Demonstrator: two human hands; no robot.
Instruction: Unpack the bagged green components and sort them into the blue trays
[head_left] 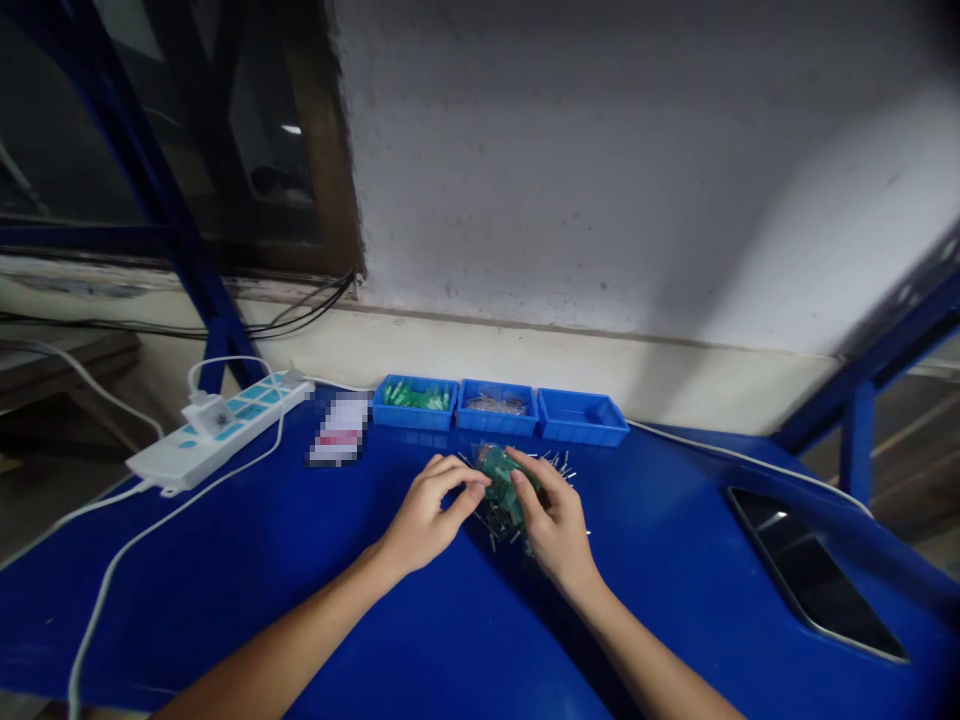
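Observation:
A greenish, see-through packet (495,462), which looks like a small plastic bag, is held in my right hand (556,515), its thumb and fingers closed along the packet's right side. My left hand (435,510) is pinched just left of the packet, thumb and forefinger together at its edge. Whatever sits between those fingertips is too small to make out. Beneath and around the packet lies a loose pile of thin metal pins and dark green bits (504,520) on the blue table (360,620), partly hidden by my right hand.
Behind my hands stand three blue bins in a row: one with green pieces (415,393), one with small pale parts (495,402), and an empty one (583,415). A white power strip (202,440) with cables and a blurred card (339,430) lie left, a phone (814,570) right.

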